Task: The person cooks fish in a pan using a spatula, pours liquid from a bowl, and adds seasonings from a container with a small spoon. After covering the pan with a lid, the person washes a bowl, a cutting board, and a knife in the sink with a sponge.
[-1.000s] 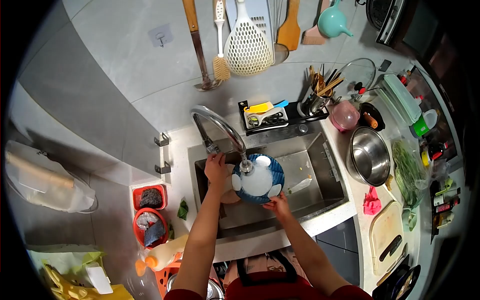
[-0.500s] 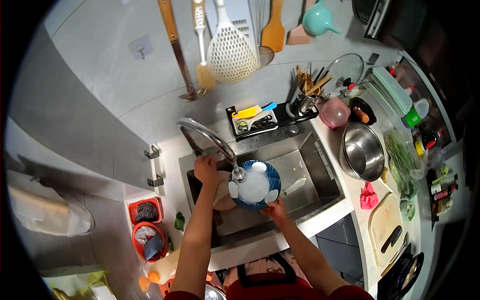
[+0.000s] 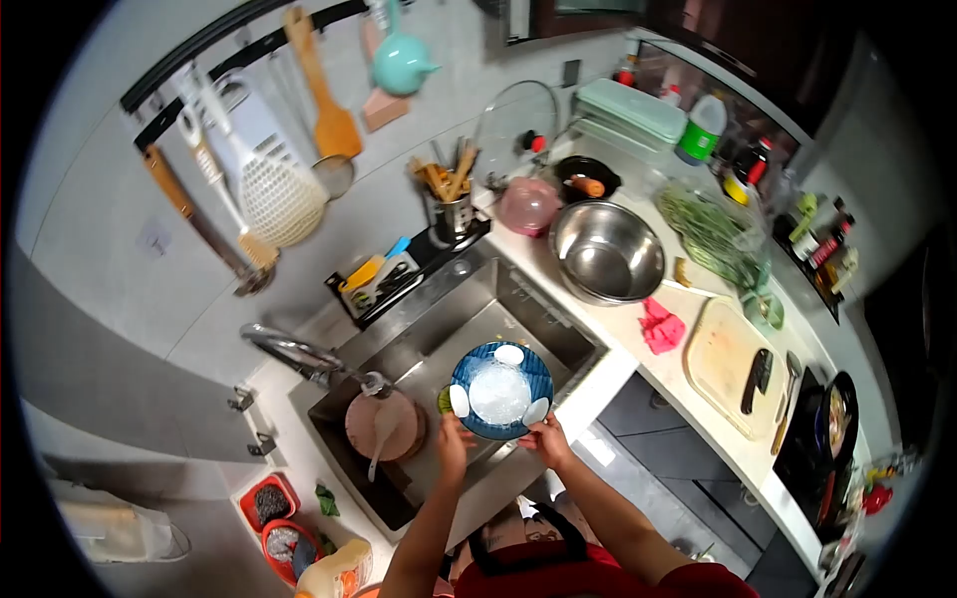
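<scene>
In the head view, a blue dish (image 3: 541, 373) with white oval shapes on its rim is held level over the front right of the sink (image 3: 477, 329). Clear, shiny liquid seems to fill its pale middle. My left hand (image 3: 455, 445) grips the near left edge, and my right hand (image 3: 546, 442) grips the near right edge. Both thumbs and fingers close on the rim, with some fingers hidden underneath. Left of the dish, a pinkish round pot or bowl (image 3: 406, 434) stands in the sink with a white spoon (image 3: 381, 435) across it. The faucet (image 3: 377, 384) reaches over that bowl.
Right of the sink are a steel basin (image 3: 608, 253), a pink cloth (image 3: 660, 327) and a cutting board (image 3: 713, 374) with a black-handled knife (image 3: 758, 381). A utensil holder (image 3: 456, 216) stands behind the sink. Red containers (image 3: 267, 481) sit at the left.
My left hand has left the faucet's base and taken the dish's rim. The dish has moved out from under the spout, toward me and right. The view has turned right.
</scene>
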Demonstrator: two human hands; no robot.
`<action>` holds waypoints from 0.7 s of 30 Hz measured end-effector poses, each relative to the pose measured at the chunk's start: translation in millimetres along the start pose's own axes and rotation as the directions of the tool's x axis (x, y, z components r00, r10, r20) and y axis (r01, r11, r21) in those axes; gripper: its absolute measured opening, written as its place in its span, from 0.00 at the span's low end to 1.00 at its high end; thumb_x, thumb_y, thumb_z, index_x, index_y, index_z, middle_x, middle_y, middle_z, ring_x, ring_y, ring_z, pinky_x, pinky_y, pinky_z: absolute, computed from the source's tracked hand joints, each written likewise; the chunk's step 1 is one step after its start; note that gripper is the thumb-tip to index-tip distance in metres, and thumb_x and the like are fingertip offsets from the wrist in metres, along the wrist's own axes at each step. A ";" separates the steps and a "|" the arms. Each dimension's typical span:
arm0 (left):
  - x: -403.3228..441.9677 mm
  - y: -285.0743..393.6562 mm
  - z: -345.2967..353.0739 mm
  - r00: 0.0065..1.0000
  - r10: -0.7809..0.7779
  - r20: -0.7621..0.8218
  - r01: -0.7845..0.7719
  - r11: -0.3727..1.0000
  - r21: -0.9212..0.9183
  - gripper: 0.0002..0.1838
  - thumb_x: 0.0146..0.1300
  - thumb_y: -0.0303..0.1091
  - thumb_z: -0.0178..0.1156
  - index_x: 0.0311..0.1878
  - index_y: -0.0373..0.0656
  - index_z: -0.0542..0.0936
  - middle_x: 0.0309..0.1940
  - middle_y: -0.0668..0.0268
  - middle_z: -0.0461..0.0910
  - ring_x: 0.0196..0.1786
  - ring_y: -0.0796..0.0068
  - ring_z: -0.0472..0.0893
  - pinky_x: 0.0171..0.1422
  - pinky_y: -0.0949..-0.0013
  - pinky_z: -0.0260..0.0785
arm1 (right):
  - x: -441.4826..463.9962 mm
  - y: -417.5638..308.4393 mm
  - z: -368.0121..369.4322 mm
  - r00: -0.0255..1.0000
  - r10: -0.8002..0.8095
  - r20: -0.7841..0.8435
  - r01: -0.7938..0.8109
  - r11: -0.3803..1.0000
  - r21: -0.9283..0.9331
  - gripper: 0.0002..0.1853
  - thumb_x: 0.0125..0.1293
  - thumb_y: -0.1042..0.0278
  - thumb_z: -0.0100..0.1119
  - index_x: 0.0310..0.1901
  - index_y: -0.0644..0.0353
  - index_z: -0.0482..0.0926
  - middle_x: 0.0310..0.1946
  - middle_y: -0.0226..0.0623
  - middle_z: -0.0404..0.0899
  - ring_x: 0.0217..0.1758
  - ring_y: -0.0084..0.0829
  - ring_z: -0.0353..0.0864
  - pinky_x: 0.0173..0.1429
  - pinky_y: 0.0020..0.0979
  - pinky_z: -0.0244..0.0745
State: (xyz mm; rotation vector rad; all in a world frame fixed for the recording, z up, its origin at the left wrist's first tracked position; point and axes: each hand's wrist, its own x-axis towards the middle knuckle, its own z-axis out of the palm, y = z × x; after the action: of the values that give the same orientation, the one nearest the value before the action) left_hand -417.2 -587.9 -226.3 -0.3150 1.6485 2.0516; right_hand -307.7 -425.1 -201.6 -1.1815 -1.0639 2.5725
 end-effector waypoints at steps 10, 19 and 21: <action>-109.0 -42.3 185.8 0.740 -0.172 0.650 0.151 0.985 0.089 0.34 0.58 0.26 0.45 0.66 0.49 0.44 0.47 0.54 0.72 0.33 0.64 0.80 0.34 0.67 0.76 | -112.2 -82.8 -138.7 0.931 -0.265 -0.252 0.301 0.947 0.116 0.23 0.55 0.76 0.46 0.54 0.53 0.60 0.42 0.38 0.73 0.31 0.33 0.79 0.35 0.34 0.80; -241.5 -104.6 369.6 0.589 -0.278 0.759 0.219 0.959 0.181 0.31 0.56 0.27 0.46 0.64 0.49 0.50 0.44 0.55 0.74 0.31 0.66 0.80 0.33 0.68 0.76 | -239.2 -179.9 -295.5 0.766 -0.440 -0.469 0.506 0.863 0.018 0.21 0.56 0.76 0.45 0.54 0.61 0.61 0.35 0.42 0.75 0.25 0.32 0.78 0.31 0.31 0.80; -265.0 -117.6 407.6 0.527 -0.304 0.794 0.225 0.950 0.215 0.32 0.56 0.26 0.46 0.64 0.49 0.50 0.44 0.55 0.74 0.31 0.66 0.80 0.33 0.68 0.76 | -264.1 -199.6 -325.7 0.729 -0.450 -0.516 0.539 0.842 0.029 0.21 0.56 0.76 0.45 0.54 0.61 0.61 0.35 0.43 0.75 0.26 0.32 0.79 0.31 0.31 0.80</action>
State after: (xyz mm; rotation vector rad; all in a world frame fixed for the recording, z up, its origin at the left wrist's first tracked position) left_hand -82.3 -237.6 -102.7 0.3821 0.9902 1.4909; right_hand 68.6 -195.4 -55.7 -1.2038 -0.8559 1.7740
